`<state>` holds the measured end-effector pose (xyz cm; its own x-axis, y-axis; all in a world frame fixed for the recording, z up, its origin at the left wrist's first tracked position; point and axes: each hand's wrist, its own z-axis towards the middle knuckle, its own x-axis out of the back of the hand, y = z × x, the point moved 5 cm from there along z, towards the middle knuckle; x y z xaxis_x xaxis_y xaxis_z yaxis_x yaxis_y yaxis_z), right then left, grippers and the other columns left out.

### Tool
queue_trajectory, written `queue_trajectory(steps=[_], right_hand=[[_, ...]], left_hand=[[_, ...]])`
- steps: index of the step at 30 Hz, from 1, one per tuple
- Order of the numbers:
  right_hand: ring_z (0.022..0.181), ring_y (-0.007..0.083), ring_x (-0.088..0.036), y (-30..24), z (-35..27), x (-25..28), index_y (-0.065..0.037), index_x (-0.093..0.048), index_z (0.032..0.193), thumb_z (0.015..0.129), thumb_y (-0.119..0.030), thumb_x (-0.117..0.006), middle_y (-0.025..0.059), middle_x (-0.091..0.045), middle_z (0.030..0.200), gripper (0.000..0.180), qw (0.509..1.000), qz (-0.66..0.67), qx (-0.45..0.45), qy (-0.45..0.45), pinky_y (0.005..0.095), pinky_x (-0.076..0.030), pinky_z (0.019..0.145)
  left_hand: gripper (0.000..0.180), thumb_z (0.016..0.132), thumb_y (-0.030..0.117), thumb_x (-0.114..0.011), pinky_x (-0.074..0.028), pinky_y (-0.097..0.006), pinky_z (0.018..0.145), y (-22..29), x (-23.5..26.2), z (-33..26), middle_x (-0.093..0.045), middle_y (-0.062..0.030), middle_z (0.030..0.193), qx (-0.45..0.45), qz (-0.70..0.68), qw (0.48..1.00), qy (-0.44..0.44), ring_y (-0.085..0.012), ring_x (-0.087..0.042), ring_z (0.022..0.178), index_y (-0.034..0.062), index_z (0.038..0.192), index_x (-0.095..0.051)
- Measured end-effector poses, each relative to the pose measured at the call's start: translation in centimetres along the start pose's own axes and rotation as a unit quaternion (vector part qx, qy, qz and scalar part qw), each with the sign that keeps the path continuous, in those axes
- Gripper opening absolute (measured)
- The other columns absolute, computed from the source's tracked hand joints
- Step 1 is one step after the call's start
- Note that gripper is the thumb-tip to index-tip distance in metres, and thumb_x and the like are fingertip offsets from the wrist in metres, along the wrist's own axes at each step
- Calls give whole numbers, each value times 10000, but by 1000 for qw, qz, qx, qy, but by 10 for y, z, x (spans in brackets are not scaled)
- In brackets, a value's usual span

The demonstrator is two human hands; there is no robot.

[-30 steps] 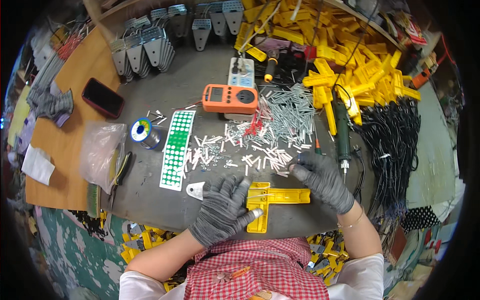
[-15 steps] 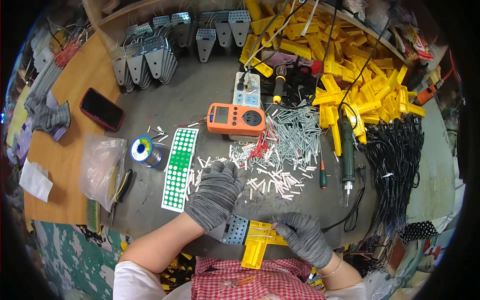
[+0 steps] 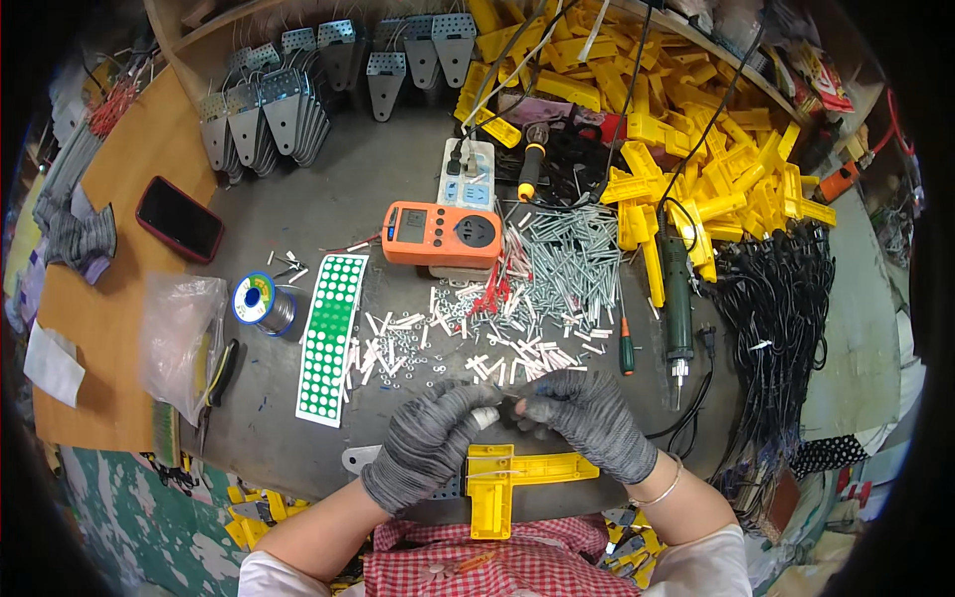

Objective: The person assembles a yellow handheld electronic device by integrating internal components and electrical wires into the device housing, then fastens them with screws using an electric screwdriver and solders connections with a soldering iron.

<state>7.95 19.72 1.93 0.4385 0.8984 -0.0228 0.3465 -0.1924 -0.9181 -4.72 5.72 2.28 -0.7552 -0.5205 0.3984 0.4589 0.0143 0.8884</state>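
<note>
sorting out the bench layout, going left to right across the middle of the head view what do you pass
black phone with red case → clear plastic bag → solder spool → green dotted strip → orange plug-in meter → pile of silver screws → green electric screwdriver → bundle of black cables

Red phone (image 3: pixel 180 219), solder spool (image 3: pixel 263 302), orange meter (image 3: pixel 442 235), black cables (image 3: pixel 781 328)
</note>
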Motion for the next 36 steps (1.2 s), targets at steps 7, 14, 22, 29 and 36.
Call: queue_trajectory(steps=[7,14,22,29,36], right_hand=[[718,91,-635,15,5,-9,26,-726,1039,897,-255,-737,57,-709,839,315,1000,-15,7,-11,229,-516,660],[720,63,-583,18,-2,-11,26,-723,1035,897,-225,-736,22,-683,824,287,996,37,-78,1,225,-493,657],[742,70,-586,18,-3,-10,-1,-731,1035,890,-156,-713,27,-685,827,213,998,5,56,-21,236,-496,678],[794,91,-597,17,2,-7,-23,-717,1090,895,-223,-721,48,-702,884,279,983,-153,65,-70,276,-517,755],[840,108,-658,28,4,-4,-30,-665,1220,852,-213,-778,51,-722,949,426,993,-66,-25,-98,281,-550,812]], left_hand=[[237,887,132,-689,-547,-375,709,8,-2,-6,-692,-129,972,-18,69,997,-33,-294,-668,834,39,1105,-676],[209,856,129,-694,-544,-366,700,-4,-7,-13,-699,-105,973,-84,199,976,-18,-271,-666,813,87,1055,-739],[243,840,108,-736,-558,-361,713,4,4,-5,-712,-132,928,-62,50,997,-4,-283,-682,816,55,1076,-715],[241,834,157,-737,-536,-389,689,-4,-3,-12,-672,-127,890,-141,162,975,-62,-287,-656,779,99,1068,-728],[278,843,161,-728,-533,-405,691,2,-12,-16,-649,-111,853,-171,89,980,-47,-303,-640,792,58,1099,-689]])
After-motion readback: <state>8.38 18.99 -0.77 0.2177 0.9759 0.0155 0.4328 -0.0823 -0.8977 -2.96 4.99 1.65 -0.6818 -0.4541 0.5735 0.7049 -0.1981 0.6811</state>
